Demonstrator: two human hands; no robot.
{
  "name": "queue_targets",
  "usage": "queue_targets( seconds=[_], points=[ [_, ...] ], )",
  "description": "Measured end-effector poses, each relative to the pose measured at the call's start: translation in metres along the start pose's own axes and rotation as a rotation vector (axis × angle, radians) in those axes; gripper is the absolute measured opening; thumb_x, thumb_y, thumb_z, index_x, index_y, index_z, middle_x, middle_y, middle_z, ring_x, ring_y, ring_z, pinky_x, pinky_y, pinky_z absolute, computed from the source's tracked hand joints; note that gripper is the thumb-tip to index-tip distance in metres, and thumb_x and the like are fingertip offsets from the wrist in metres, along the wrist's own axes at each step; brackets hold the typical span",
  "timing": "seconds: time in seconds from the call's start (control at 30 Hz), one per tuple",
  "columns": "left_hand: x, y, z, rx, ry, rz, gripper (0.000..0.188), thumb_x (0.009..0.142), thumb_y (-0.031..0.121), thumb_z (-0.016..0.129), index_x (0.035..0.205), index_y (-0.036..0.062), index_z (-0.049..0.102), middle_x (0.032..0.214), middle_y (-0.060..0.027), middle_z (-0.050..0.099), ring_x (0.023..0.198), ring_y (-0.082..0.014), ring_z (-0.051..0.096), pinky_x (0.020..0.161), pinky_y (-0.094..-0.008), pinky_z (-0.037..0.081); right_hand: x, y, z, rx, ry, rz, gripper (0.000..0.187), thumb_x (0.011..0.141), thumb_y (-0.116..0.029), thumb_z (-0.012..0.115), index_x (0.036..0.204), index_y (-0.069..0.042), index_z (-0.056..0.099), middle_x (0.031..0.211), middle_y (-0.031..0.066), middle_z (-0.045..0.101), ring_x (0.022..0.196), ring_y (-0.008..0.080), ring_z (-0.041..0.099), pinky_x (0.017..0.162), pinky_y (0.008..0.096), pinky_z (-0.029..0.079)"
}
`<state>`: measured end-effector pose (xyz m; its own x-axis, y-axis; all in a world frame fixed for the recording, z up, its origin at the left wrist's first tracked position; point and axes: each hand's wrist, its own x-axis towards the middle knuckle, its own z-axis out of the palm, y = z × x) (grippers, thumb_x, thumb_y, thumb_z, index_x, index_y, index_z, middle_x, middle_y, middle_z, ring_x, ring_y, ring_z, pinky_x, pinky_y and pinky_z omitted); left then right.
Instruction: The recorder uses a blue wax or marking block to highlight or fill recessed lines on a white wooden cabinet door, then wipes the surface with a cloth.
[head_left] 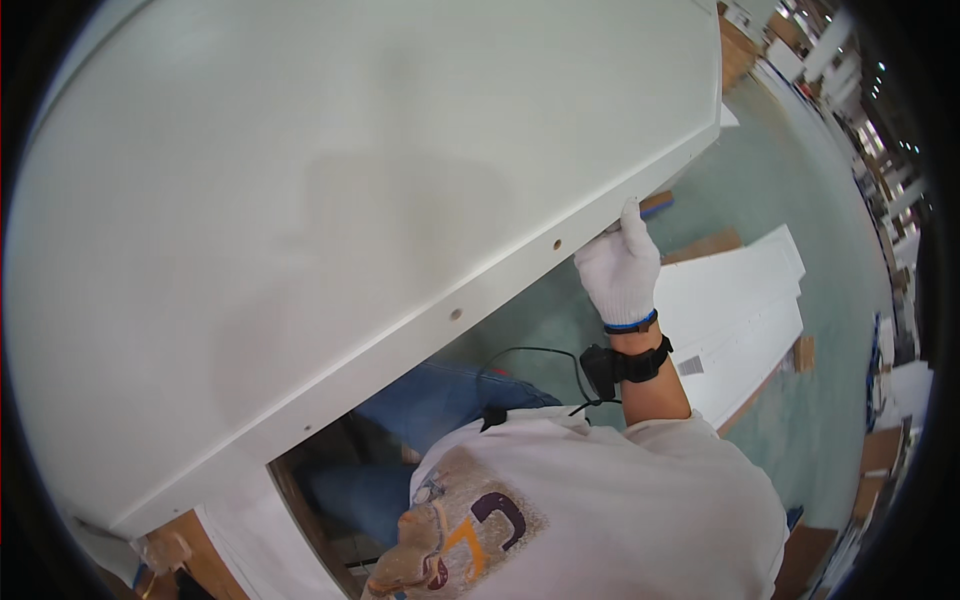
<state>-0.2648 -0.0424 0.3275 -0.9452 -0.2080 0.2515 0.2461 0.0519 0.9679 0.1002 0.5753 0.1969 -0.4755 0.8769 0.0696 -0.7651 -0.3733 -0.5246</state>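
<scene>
Green floor [810,200], white drilled panel [400,230].
My right fingers [633,226] grip its edge [508,279]; probably stiff, heavy; best held by opposite edges. Left hand unseen.

Head view, taken through the left of two fisheye lenses worn side by side on my head. The camera faced steeply downward, with my light shirt [640,490] very near the lens at the lower edge and my gloved right hand [618,272] beyond it. The white panel [360,130] spread close across the upper left; greenish floor [785,175] receded toward the curved right rim.
</scene>
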Motion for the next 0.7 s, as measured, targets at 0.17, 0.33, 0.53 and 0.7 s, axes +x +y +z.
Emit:
queue_targets(
  seconds=[0.17, 0.33, 0.53, 0.7],
  points=[
    [-0.046, -0.024, 0.166, 0.314, -0.197, 0.401, 0.047, 0.099, 0.015, 0.035, 0.142, -0.0038, 0.028, 0.147, -0.0173, 0.03, 0.131, -0.03, 0.036, 0.109, -0.0367, 0.03, 0.006, -0.037, -0.098, 0.016, 0.248, -0.157, 0.031, 0.092, -0.022, 0.057, 0.118, -0.005, 0.051, 0.121, 0.0077, 0.056, 0.114, 0.0206, 0.051, 0.1, 0.0375, 0.039],
    [-0.074, -0.085, 0.316, -0.063, -0.383, 0.159, 0.039, 0.098, 0.016, 0.043, 0.13, -0.0054, 0.047, 0.131, -0.0106, 0.05, 0.117, -0.0188, 0.049, 0.101, -0.029, 0.038, -0.02, -0.074, -0.22, 0.01, 0.443, -0.267, 0.032, 0.096, -0.021, 0.047, 0.121, -0.002, 0.049, 0.127, 0.0149, 0.053, 0.121, 0.03, 0.046, 0.104, 0.0473, 0.035],
    [-0.165, -0.134, 0.429, 0.076, -0.589, -0.023, 0.024, 0.093, 0.025, 0.06, 0.094, 0.0011, 0.063, 0.08, 0.0036, 0.058, 0.069, -0.0043, 0.049, 0.06, -0.0194, 0.04, -0.08, -0.097, -0.331, 0.038, 0.814, -0.372, 0.031, 0.096, -0.02, 0.045, 0.121, -0.001, 0.049, 0.126, 0.0153, 0.053, 0.12, 0.0313, 0.047, 0.104, 0.0482, 0.036],
    [-0.268, -0.161, 0.479, 0.258, -0.677, -0.069, 0.03, 0.091, 0.031, 0.063, 0.082, 0.0014, 0.062, 0.067, 0.005, 0.053, 0.061, -0.0028, 0.042, 0.052, -0.0205, 0.035, -0.118, -0.127, -0.398, 0.058, 1.149, -0.418, 0.029, 0.096, -0.02, 0.045, 0.118, -0.002, 0.051, 0.118, 0.0137, 0.057, 0.115, 0.0312, 0.051, 0.102, 0.0475, 0.038]
  ],
)
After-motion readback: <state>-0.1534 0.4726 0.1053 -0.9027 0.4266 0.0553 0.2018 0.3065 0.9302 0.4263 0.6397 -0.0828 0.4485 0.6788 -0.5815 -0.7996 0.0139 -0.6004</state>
